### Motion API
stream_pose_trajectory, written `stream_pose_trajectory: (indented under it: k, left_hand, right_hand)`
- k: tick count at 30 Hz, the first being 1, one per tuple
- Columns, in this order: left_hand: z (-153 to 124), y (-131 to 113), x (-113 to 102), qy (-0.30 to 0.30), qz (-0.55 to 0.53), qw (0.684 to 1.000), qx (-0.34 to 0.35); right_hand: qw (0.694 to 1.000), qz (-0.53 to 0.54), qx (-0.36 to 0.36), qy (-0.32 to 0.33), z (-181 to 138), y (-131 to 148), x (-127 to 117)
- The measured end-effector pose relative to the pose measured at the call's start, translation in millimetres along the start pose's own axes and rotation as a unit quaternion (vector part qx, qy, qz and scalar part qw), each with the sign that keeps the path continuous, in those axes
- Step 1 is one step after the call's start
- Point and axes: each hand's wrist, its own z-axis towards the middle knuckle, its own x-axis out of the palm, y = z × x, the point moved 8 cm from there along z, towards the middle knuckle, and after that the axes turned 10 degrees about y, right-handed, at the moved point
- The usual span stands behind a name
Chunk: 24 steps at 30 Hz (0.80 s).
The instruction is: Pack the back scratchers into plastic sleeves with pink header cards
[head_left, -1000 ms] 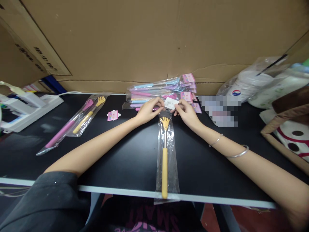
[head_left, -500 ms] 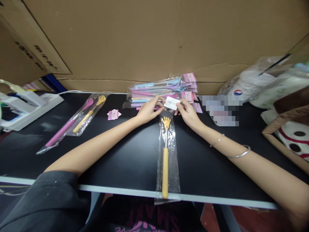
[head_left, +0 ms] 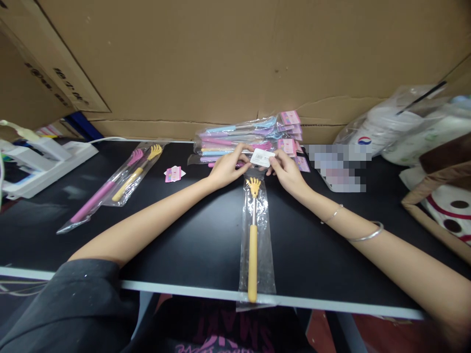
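Observation:
A yellow back scratcher (head_left: 252,245) lies in a clear plastic sleeve (head_left: 263,255) on the black table (head_left: 191,235), its handle end over the near edge. At the sleeve's far end, my left hand (head_left: 226,169) and my right hand (head_left: 287,171) both pinch a small white header card (head_left: 262,157) folded over the sleeve's top. Their fingers are closed on the card from either side.
Behind my hands is a pile of bagged scratchers with pink cards (head_left: 250,137). A sleeve with a pink and a yellow scratcher (head_left: 117,184) lies at left, a loose pink card (head_left: 172,174) beside it. White device (head_left: 40,162) far left, bags (head_left: 397,125) right, cardboard wall (head_left: 235,63) behind.
Almost nothing moved. My hands stay on the white card, which shifted very slightly; the view drifted a little.

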Motion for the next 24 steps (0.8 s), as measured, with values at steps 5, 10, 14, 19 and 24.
stream_pose_trajectory:
  k: [5,10,14,19,24]
  left_hand:
    - [1,1,1,0.002,0.010,1.000,0.004]
    - [1,1,1,0.002,0.012,1.000,0.004]
    - [0,-3,0,0.006,0.005,1.000,0.008]
    - [-1,-7,-1,0.011,-0.002,1.000,0.012]
    - [-1,-8,-1,0.012,0.007,1.000,0.024]
  right_hand:
    - [1.000,-0.025,0.000,0.003,0,3,0]
    - [0.999,-0.036,-0.005,0.013,0,8,1]
    - [0.999,-0.047,-0.010,0.011,-1,11,1]
    - [0.997,-0.073,-0.009,0.010,-2,12,1]
    - [0.997,-0.079,-0.008,0.012,-3,13,1]
